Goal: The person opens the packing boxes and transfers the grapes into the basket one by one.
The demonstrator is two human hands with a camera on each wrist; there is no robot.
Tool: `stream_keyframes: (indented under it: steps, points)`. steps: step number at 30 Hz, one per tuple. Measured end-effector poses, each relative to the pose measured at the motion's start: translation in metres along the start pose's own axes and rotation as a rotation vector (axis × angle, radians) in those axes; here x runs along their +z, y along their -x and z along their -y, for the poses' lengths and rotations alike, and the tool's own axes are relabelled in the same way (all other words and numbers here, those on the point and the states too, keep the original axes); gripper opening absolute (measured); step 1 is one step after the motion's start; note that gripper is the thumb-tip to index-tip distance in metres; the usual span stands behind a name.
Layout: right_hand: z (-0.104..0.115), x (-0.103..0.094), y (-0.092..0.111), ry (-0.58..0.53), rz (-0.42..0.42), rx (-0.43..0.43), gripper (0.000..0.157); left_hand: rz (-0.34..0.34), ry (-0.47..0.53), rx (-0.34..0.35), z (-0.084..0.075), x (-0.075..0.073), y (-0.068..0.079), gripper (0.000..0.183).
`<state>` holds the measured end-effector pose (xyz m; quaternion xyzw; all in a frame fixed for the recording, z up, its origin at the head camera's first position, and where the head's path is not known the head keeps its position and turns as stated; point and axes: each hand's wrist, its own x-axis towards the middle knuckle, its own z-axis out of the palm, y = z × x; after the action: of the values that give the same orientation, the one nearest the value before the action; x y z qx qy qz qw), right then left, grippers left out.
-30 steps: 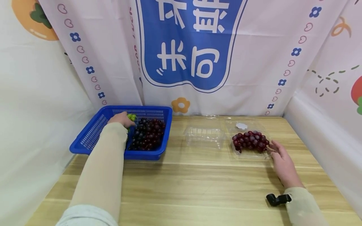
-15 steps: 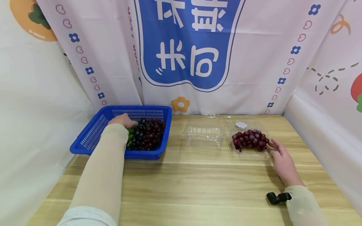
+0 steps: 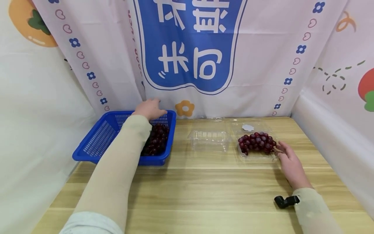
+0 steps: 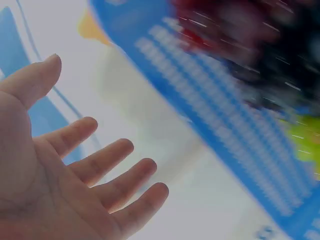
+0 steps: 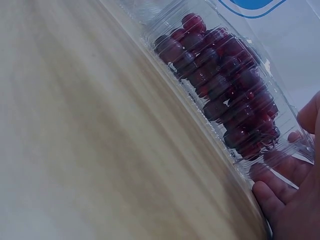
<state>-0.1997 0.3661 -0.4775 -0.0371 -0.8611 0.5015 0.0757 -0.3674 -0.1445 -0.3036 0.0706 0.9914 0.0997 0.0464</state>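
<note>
My left hand (image 3: 150,109) is over the far rim of the blue basket (image 3: 87,159), holding nothing. In the left wrist view its fingers (image 4: 135,205) are spread, apart from the basket. Dark red and black grapes (image 3: 157,138) lie in the basket's right part, partly behind my sleeve; green grapes (image 4: 307,140) show in the left wrist view. My right hand (image 3: 292,167) holds the right end of an open clear plastic box (image 5: 200,112), thumb at the rim and fingers against the end wall. A bunch of red grapes (image 3: 257,142) lies in that box.
A second clear box (image 3: 208,141), lid raised, stands between the basket and the grape box. A white label (image 3: 247,127) sits on the grape box's lid. A printed cloth (image 3: 260,65) hangs behind the wooden table (image 3: 198,195). White cloth walls stand at both sides.
My left hand has come up out of the basket, moving right and away from me over its far rim. The right hand stays at the grape box. The head view shifts slightly.
</note>
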Motion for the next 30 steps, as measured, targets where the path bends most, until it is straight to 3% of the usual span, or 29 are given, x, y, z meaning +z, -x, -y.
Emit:
stream_keyframes:
  steps: [12,17,21,30]
  points:
    - [0.0,-0.002,-0.001,0.002,-0.004,-0.027,0.058,-0.04,-0.108,0.278,-0.115,-0.007,0.003,0.074]
    - [0.002,-0.004,0.0,0.001,-0.004,-0.023,0.058,-0.019,-0.088,0.388,-0.156,-0.003,0.008,0.076]
    - [0.002,-0.004,-0.001,0.0,-0.003,-0.031,0.058,-0.013,-0.076,0.447,-0.183,0.006,0.014,0.076]
    - [0.0,-0.003,0.002,0.015,-0.002,-0.036,0.058,0.041,-0.175,0.569,-0.243,0.045,0.018,0.077]
